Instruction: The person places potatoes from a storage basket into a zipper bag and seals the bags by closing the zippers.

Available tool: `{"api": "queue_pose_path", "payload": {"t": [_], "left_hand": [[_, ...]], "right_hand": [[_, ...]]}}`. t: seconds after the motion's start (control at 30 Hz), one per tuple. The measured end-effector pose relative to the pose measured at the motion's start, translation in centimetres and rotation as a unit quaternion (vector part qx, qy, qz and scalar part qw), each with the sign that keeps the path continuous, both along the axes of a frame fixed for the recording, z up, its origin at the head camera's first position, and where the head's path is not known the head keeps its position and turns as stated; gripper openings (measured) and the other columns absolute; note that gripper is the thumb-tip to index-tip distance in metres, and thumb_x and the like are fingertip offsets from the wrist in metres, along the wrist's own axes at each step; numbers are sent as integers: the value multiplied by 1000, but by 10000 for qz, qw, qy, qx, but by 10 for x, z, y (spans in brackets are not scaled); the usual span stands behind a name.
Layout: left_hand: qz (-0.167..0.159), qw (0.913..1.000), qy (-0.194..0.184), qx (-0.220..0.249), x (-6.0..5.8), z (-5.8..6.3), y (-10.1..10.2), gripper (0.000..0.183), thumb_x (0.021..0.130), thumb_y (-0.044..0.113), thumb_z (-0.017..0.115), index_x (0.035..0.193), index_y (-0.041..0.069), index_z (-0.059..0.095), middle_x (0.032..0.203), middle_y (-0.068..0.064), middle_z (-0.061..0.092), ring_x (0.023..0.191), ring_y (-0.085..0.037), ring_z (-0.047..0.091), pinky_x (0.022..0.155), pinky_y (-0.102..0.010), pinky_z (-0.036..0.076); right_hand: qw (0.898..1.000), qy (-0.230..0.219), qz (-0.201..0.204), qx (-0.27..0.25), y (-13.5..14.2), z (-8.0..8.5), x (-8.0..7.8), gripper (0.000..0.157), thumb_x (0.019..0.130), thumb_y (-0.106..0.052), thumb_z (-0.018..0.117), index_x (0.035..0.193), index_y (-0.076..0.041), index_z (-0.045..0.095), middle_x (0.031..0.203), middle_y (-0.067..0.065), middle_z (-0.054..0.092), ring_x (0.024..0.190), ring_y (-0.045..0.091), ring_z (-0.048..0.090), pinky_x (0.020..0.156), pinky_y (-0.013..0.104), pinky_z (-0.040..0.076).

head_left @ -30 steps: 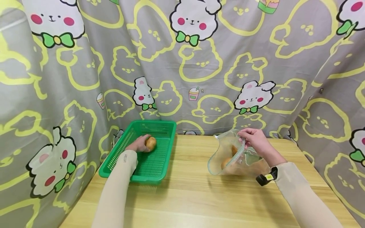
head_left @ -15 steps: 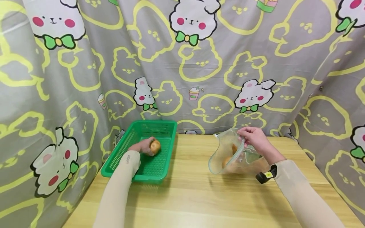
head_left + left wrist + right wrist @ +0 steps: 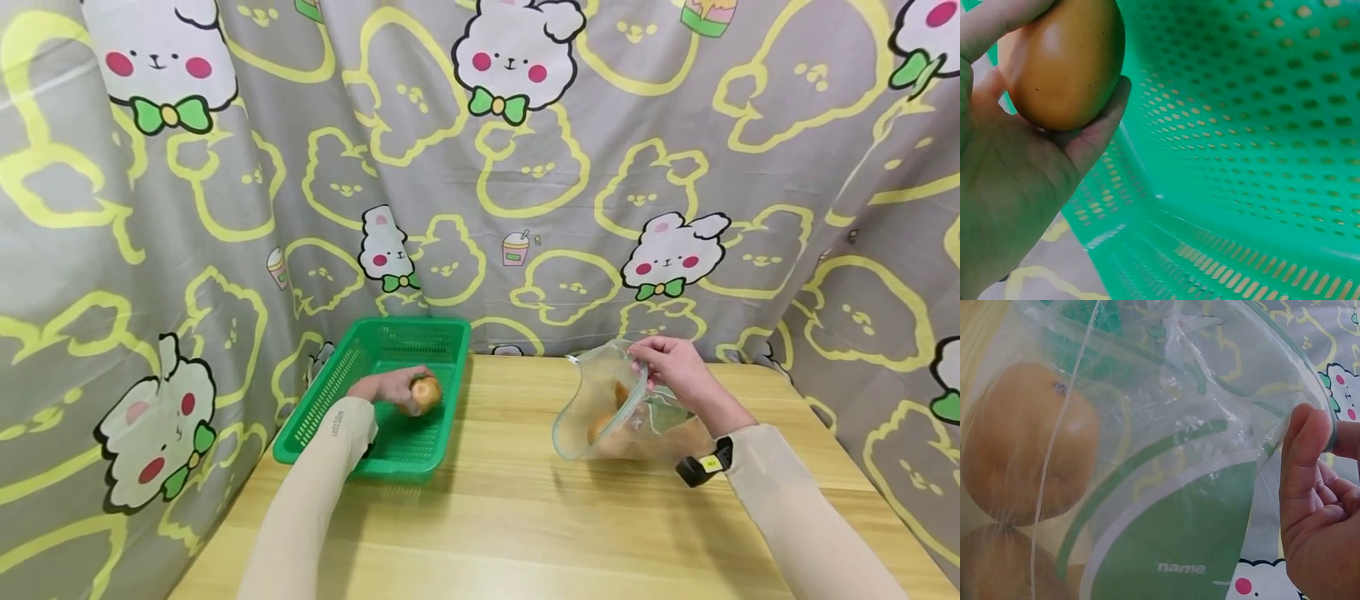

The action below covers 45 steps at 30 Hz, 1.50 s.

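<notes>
In the head view, my left hand (image 3: 392, 387) grips a round brown pear (image 3: 427, 394) over the green basket (image 3: 431, 468), inside its rim. The left wrist view shows the pear (image 3: 1069, 65) up close, smooth, orange-brown and finely speckled, with thumb and fingers curled round it. On the right, my right hand (image 3: 677, 369) pinches the upper edge of a clear zip bag (image 3: 573, 417), whose mouth gapes toward the left. Through the plastic in the right wrist view, a pear (image 3: 1029, 447) and part of a second brown one (image 3: 1007, 565) show beside a green printed label (image 3: 1179, 544).
Between basket and bag lies the wooden tabletop (image 3: 502, 467). A patterned grey curtain (image 3: 450, 167) hangs behind the table and along both sides. A black strap device (image 3: 701, 469) sits on the right wrist.
My left hand has moved rightward within the basket with the pear, and the pear now sits closer to the right rim. My right hand and the bag have stayed nearly still.
</notes>
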<state>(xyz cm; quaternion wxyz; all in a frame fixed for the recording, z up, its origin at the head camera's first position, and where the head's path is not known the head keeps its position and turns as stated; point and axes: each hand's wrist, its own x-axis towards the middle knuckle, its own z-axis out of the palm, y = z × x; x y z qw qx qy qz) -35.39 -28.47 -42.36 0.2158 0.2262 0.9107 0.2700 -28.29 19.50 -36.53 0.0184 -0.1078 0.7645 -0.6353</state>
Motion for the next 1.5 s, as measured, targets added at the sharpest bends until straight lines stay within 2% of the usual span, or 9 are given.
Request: {"api": "queue_pose_path", "payload": {"t": [0.23,0.3,0.53,0.73,0.87,1.0,1.1,1.33,1.5], "left_hand": [[-11,9986,181,503,9,22,14,75,73,3,73,139,5,37,124,-16,46,97,-27,51,78,-38,47],[-13,9976,333,605,11,28,17,75,74,4,73,140,7,37,126,-15,46,99,-27,51,79,-39,46],[187,9941,862,636,20,45,29,78,77,15,76,143,15,35,128,-9,48,101,-24,53,82,-40,46],[-159,9887,1337,657,38,61,58,78,79,19,75,145,22,33,130,-6,49,102,-22,54,83,-40,46],[-501,9857,1414,770,53,68,84,79,79,17,74,146,22,32,132,-5,47,105,-21,53,85,-40,46],[-813,9812,1565,787,68,73,113,79,79,16,75,146,19,33,136,-3,45,109,-19,51,87,-38,45],[-931,9778,1729,737,78,73,135,80,78,17,76,146,17,32,135,-4,46,108,-19,52,86,-36,45],[-898,9697,2069,937,94,69,180,75,77,20,77,139,9,37,127,-9,50,102,-18,54,84,-30,45],[-725,9658,2349,828,101,64,202,75,77,26,77,142,13,41,122,-10,45,103,-18,50,85,-29,44]], "right_hand": [[10000,68,-5,-6,1,-2,0,39,95,-23,59,104,15,55,68,-2,61,50,9,51,48,23,48],[10000,68,4,-19,1,-2,0,40,95,-23,59,105,16,55,68,-2,61,50,9,50,48,23,48],[10000,50,21,-7,3,-2,1,42,95,-23,58,107,17,53,69,-2,62,50,9,51,48,23,48],[10000,83,27,19,6,-2,3,41,95,-24,59,107,15,55,70,-2,62,50,9,51,49,24,48],[10000,92,34,-6,7,-2,5,38,95,-23,59,105,14,56,69,-1,63,50,9,51,48,23,49],[9999,75,54,-46,6,-1,5,37,95,-23,59,103,13,57,69,-1,63,50,9,52,48,23,49],[9999,80,59,-60,6,-1,6,37,95,-22,59,103,14,57,68,-1,62,49,9,52,48,23,49],[9999,106,116,-72,6,1,6,36,95,-21,59,103,14,56,68,-1,62,49,9,51,48,23,49],[9999,109,116,-55,6,2,6,36,95,-22,59,103,14,57,68,-1,62,49,9,51,47,23,48]]}}
